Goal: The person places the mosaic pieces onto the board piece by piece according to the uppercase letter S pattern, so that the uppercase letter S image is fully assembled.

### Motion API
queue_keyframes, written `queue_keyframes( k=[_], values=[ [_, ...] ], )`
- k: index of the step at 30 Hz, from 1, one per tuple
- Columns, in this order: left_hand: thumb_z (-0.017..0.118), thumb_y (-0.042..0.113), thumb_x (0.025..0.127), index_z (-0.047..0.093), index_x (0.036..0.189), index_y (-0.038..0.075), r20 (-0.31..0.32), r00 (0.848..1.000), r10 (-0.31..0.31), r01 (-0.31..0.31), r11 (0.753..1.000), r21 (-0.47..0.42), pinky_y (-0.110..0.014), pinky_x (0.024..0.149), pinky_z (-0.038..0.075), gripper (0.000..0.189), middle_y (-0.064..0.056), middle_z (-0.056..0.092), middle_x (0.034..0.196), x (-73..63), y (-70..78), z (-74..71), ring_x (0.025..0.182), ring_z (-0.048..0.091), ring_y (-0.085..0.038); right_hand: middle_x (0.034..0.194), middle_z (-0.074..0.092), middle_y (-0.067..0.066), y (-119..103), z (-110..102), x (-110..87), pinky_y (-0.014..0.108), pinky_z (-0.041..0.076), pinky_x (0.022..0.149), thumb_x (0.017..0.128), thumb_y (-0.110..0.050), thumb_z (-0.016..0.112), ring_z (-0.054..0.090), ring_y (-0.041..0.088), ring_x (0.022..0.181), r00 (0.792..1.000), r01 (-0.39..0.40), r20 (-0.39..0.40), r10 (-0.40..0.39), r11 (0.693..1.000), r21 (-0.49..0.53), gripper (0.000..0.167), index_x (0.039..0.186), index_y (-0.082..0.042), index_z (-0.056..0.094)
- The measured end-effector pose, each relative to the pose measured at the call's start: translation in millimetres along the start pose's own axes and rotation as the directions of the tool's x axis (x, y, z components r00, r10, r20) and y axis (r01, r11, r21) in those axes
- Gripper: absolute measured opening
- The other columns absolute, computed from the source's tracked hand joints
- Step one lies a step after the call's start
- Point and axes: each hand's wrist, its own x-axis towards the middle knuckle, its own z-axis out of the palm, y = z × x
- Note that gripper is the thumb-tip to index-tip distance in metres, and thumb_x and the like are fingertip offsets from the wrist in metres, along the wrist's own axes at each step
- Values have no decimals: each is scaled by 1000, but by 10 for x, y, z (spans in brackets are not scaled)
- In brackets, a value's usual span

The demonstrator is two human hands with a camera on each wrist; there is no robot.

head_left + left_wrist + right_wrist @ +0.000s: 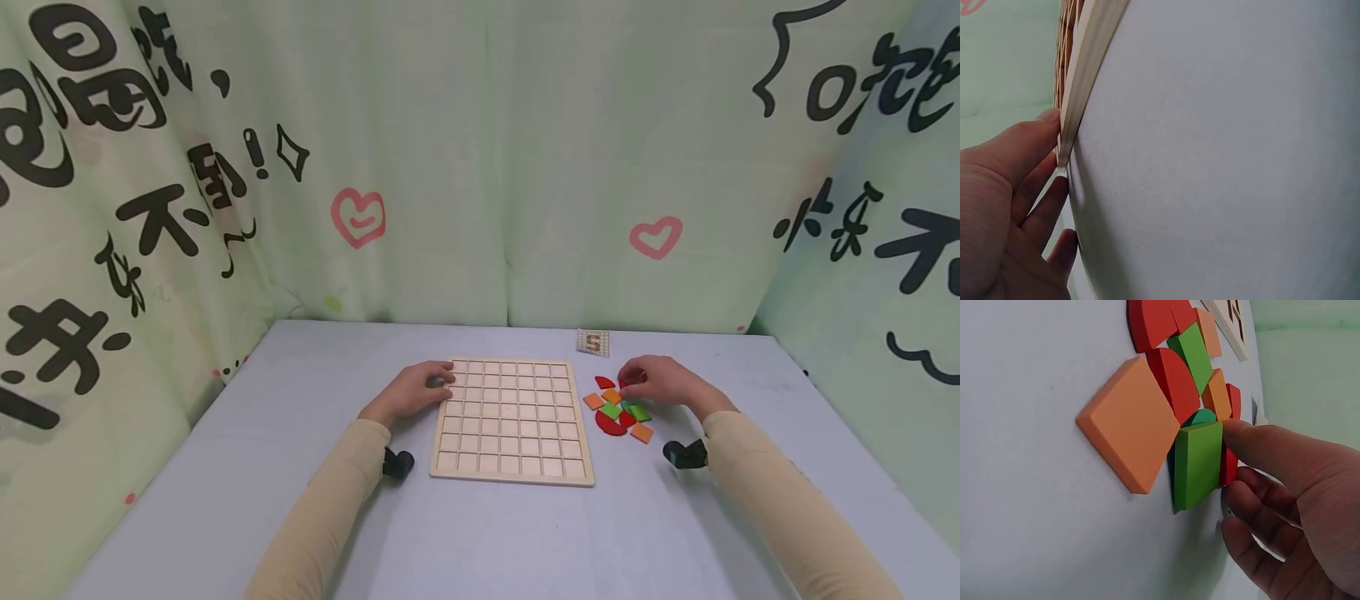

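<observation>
A square wooden board (512,422) with a raised grid of cells lies flat on the table. My left hand (411,392) touches its left edge near the far corner, thumb and fingertips against the wooden frame (1085,69). Right of the board lies a cluster of coloured flat pieces. There, my right hand (658,380) has thumb and fingers around a red piece (1229,465), mostly hidden by the hand. Just in front of it are a green tile (1200,465), a teal round-edged piece (1200,417) and an orange square (1132,425).
Other pieces lie close together: a large red rounded piece (610,423), a light green tile (611,410) and orange tiles (592,402). A small printed card (593,342) lies beyond the board. The white table (495,533) meets a pale green curtain (510,167) behind.
</observation>
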Motion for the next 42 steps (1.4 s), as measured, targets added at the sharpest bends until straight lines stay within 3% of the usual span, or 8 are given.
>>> queue_keyframes(
  k=[8,20,26,32,42],
  values=[
    [69,16,95,69,122,8,0,1000,-10,10,1000,-10,-44,124,30,29,-5,50,153,19,-18,15,149,37,-27,110,67,16,-11,8,3,47,57,92,91,-9,71,59,27,97,1000,19,25,-19,1000,6,33,122,4,65],
    [69,16,95,68,122,7,6,1000,-9,9,1000,-3,-44,124,30,29,-5,50,153,-4,-14,20,149,37,-27,107,66,15,2,94,67,48,57,93,93,-12,70,60,29,100,997,39,-72,-38,999,10,31,119,3,63],
    [68,15,95,68,123,7,6,1000,-8,8,1000,-4,-45,124,30,29,-6,50,153,-3,-11,16,148,37,-28,113,66,20,-162,137,140,48,57,94,96,-13,67,61,34,105,987,26,-161,-18,999,42,33,123,5,60],
    [69,16,95,68,123,8,2,1000,-3,3,1000,-1,-44,124,30,29,-6,50,153,8,-15,19,148,37,-28,114,66,18,-401,215,238,42,59,89,97,-15,66,61,30,103,984,44,-174,-30,996,76,33,124,2,61],
    [69,16,95,69,121,8,-2,1000,7,-7,1000,-4,-44,124,30,27,-6,51,152,17,-34,7,148,37,-29,110,69,14,-808,359,386,45,56,92,95,-13,67,63,26,98,970,195,-155,-186,980,48,29,120,2,66]
  ],
)
